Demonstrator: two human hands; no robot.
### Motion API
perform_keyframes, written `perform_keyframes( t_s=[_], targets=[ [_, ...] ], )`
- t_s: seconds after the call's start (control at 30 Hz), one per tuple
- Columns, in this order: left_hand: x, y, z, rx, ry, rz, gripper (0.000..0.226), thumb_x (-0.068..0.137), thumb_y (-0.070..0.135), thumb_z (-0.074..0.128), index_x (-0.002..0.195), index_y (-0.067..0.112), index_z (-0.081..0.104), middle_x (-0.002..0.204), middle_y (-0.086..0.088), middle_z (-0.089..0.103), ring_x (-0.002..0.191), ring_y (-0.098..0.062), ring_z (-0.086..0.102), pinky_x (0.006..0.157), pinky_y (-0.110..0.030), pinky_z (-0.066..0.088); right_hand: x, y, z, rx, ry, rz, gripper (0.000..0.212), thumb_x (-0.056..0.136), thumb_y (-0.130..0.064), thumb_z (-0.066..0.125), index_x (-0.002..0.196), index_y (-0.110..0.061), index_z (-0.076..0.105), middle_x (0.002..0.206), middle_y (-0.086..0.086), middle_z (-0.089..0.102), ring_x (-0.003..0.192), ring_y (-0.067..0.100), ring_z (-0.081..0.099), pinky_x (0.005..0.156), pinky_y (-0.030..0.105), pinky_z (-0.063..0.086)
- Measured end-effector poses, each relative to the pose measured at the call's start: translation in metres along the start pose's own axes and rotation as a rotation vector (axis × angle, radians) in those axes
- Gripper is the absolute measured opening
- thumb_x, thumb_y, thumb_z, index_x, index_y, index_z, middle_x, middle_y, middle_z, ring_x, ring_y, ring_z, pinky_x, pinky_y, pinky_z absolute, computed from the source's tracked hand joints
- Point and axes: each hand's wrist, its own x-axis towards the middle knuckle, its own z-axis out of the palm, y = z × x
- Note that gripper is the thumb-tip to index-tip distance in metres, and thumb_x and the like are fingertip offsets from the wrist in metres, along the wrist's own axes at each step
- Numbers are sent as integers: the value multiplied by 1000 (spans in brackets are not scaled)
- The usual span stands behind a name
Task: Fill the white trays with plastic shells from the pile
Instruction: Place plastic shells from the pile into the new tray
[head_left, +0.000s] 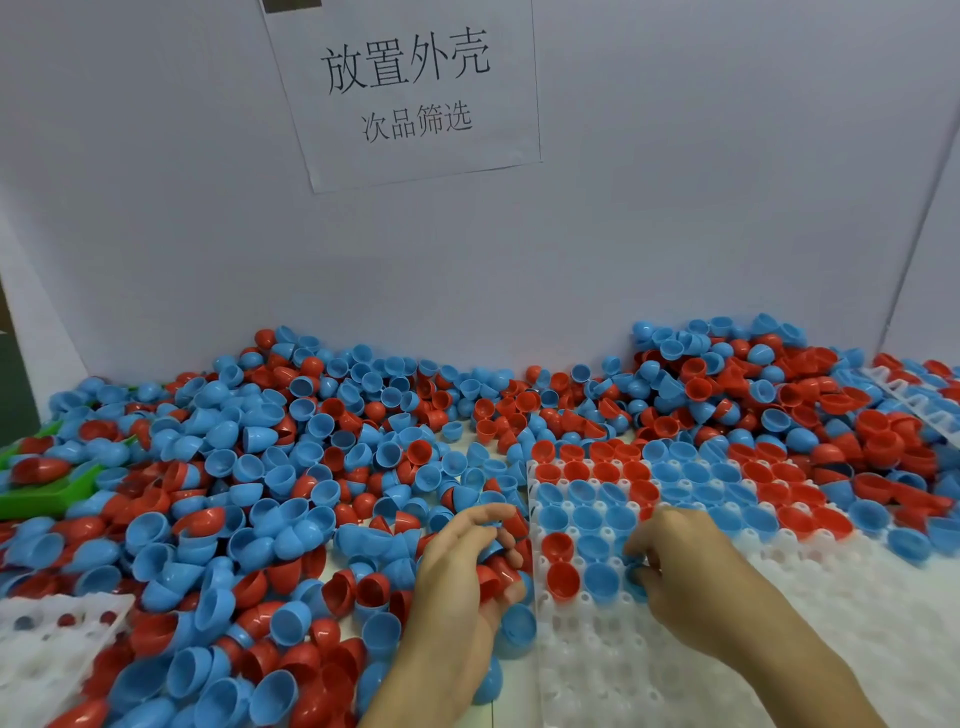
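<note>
A white paper sheet (415, 93) taped to the grey wall (675, 208) read "放置外壳" in large characters, with "次品筛选" smaller beneath.

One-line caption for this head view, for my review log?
Left hand holds several red and blue shells while right hand sets a blue shell into the partly filled white tray.

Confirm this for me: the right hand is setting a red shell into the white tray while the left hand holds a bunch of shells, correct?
Not quite. In the head view the right hand is setting a blue shell into the white tray, not a red one. The left hand does hold a bunch of shells.
</note>
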Motion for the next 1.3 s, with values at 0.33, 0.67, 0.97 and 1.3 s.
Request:
perform_keyframes(
  t_s=[0.33,0.67,0.97,1.3],
  targets=[
    [-2,0,0,-200,-21,-32,37,89,-10,38,110,-5,67,75,-16,66,58,-17,61,48,-25,49,-6,-6,-4,-61,12,0,13,90,-17,65,99,-22,74,99,-8,60,83,10,61,76,27,58],
    [-3,3,2,-102,96,-57,17,97,21,62,105,7,69,76,-14,72,52,-23,62,37,-22,39,-10,-6,-8,-27,164,-76,32,98,-15,46,116,-31,67,117,-13,60,101,5,58,85,21,52],
    [-7,-3,4,112,-69,-3,36,69,57,73,83,24,72,63,-7,63,43,-14,53,39,-18,26,-20,-50,15,435,229,-486,39,93,-32,63,129,-44,55,100,-29,56,98,-1,57,80,9,43],
    [-3,-4,-2,243,-172,69,43,67,63,68,85,25,76,64,-5,62,50,-13,56,34,-18,29,-17,-55,14,691,297,-361,25,80,-20,81,87,-41,72,75,-17,69,70,9,65,60,15,49]
  ],
)
